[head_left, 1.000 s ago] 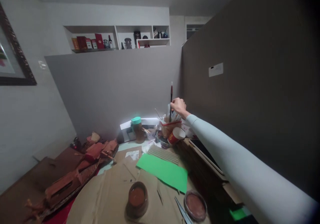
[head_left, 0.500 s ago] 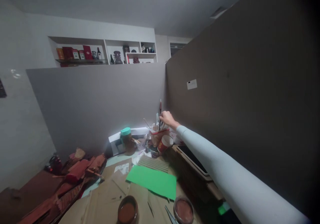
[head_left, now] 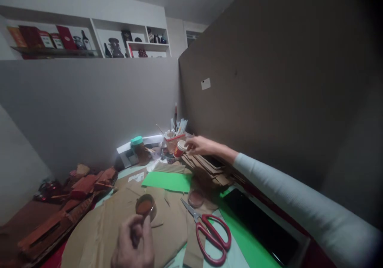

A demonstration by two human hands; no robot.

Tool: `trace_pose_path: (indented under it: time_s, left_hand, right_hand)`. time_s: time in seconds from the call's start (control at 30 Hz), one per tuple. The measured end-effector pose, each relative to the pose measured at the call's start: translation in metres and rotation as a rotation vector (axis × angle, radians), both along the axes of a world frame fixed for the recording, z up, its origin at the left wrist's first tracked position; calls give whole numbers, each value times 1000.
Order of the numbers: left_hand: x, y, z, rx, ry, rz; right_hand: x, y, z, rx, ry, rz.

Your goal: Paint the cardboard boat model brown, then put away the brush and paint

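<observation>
My right hand (head_left: 199,145) reaches far across the table, its fingertips closed on the rim of a red and white paper cup (head_left: 180,149). Just behind the cup stands a holder (head_left: 172,141) full of brushes and sticks, with a long dark brush (head_left: 176,114) upright in it. My left hand (head_left: 133,246) is at the bottom edge with fingers pinched together; nothing shows between them. It hovers just in front of a small jar of brown paint (head_left: 145,206).
Red-handled scissors (head_left: 211,230) lie on brown paper (head_left: 101,228). Nearby are a paint-filled lid (head_left: 196,198), green paper (head_left: 167,181), a cardboard stack (head_left: 209,166), a teal-lidded jar (head_left: 138,148) and a black tablet (head_left: 260,228). A cardboard model (head_left: 80,188) lies left. Grey partitions (head_left: 269,100) enclose the back and right.
My right hand let go of the long brush, left standing in the holder, and dropped to the paper cup. My left hand came into view. The camera tilted down and right.
</observation>
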State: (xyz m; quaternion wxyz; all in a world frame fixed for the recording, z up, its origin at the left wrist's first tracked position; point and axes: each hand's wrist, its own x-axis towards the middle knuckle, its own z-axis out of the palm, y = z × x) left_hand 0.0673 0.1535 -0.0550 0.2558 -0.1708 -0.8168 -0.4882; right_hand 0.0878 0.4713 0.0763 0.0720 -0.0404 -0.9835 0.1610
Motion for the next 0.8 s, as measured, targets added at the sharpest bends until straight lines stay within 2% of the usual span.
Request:
trace_pose_path:
  time_s: [0.07, 0.17, 0.23, 0.33, 0.43, 0.57, 0.8]
  left_hand:
    - [-18, -7, 8, 67, -48, -23]
    - [-51, -20, 11, 134, -80, -172]
    - [-67, -25, 8, 151, -179, -267]
    - [-77, -28, 1, 119, -298, -385]
    - [-77, -24, -8, 74, -386, -485]
    - [-75, -16, -16, 44, -428, -529]
    - [-69, -11, -17, 15, -468, -573]
  right_hand:
    - [28, -20, -17, -6, -108, 82]
    - [57, -45, -46, 17, -208, 132]
    - [67, -57, -62, 60, -218, 99]
    - [71, -65, -80, 125, -203, 48]
    - [66, -67, -89, 174, -189, 51]
    - [58, -68, -96, 224, -183, 55]
    - [54, -69, -99, 203, -135, 77]
